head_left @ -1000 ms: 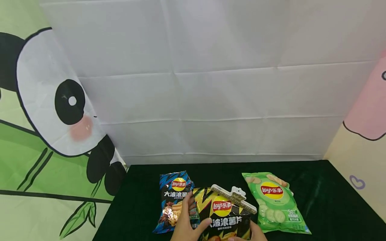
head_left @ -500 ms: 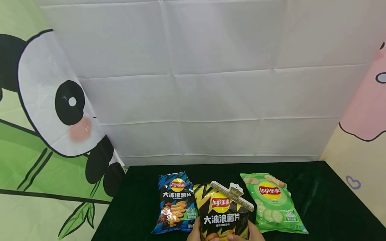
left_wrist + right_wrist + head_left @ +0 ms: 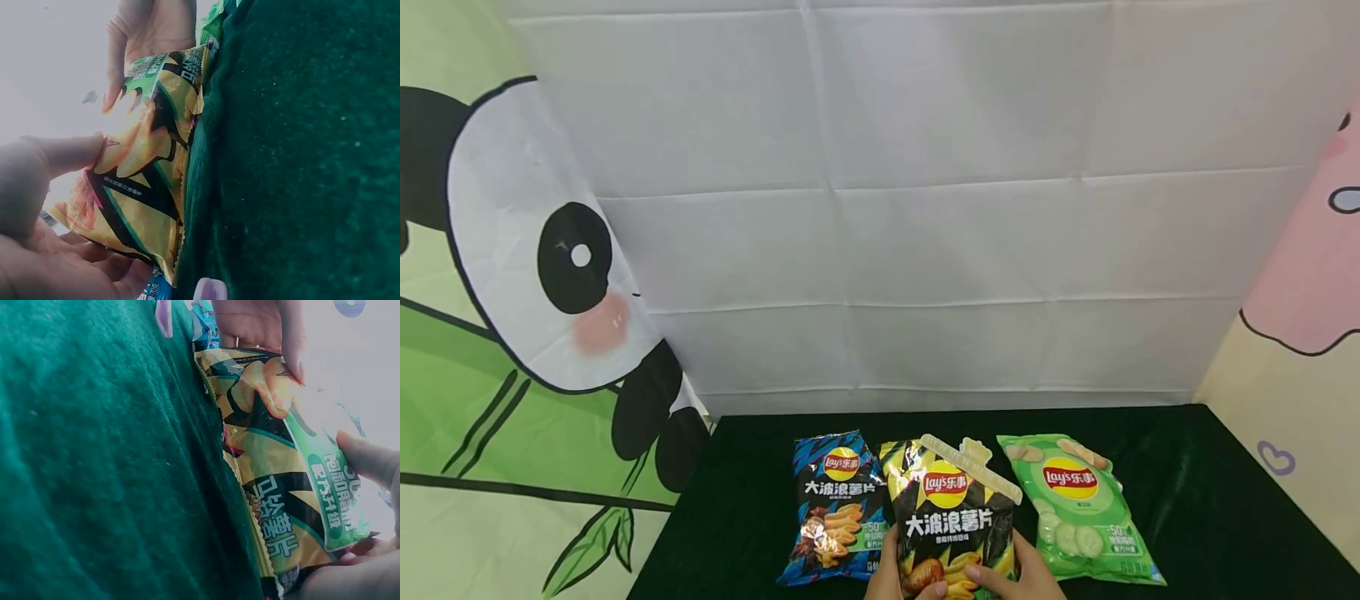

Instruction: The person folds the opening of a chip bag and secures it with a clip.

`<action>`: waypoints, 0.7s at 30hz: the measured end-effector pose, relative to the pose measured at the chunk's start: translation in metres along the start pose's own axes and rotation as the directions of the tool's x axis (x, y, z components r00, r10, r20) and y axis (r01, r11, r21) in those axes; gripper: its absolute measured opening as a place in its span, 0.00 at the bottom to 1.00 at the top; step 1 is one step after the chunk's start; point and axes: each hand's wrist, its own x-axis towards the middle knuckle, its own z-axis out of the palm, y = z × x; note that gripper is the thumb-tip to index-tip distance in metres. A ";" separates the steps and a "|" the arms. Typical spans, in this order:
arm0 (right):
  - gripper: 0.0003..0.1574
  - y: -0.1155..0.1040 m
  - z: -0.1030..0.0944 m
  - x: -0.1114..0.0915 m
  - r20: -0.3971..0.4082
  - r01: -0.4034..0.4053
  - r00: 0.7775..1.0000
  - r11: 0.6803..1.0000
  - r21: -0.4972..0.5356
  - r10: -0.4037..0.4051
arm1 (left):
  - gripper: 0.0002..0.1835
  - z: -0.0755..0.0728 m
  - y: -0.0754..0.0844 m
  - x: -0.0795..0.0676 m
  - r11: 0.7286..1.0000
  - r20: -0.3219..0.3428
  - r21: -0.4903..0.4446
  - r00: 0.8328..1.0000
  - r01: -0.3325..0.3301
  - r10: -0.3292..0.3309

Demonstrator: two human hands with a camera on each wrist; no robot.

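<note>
A glossy black-and-yellow foil crisp bag [image 3: 957,517] sat between the left hand [image 3: 891,575] and right hand [image 3: 1032,578], their fingers clamped on its lower sides. Beyond the fingertips, a long, pale clip [image 3: 973,469] slanted across its top; a skewed bite might have let it slip, and harder thumb pressure might have crumpled the foil. A blue-and-black foil bag [image 3: 837,510] lay left of the left fingers, a green foil bag [image 3: 1078,510] right of the right.

Head view: the near edge of the surface [image 3: 730,533] is outside the picture; toward it, the left hand [image 3: 889,577], the right hand [image 3: 1028,575] and the bottom of the black-and-yellow chip bag [image 3: 955,525] are cropped; fingers behind it are hidden; toward the surface's left edge, the blue chip bag [image 3: 831,517] is partly covered; left wrist view: a pale purple object [image 3: 210,290] is cropped, unidentifiable.
</note>
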 end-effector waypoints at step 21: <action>0.50 -0.025 0.003 0.011 -0.188 0.047 0.981 0.998 0.046 -0.038 | 0.50 -0.002 0.010 0.021 0.995 -0.083 0.100 0.997 -0.001 0.010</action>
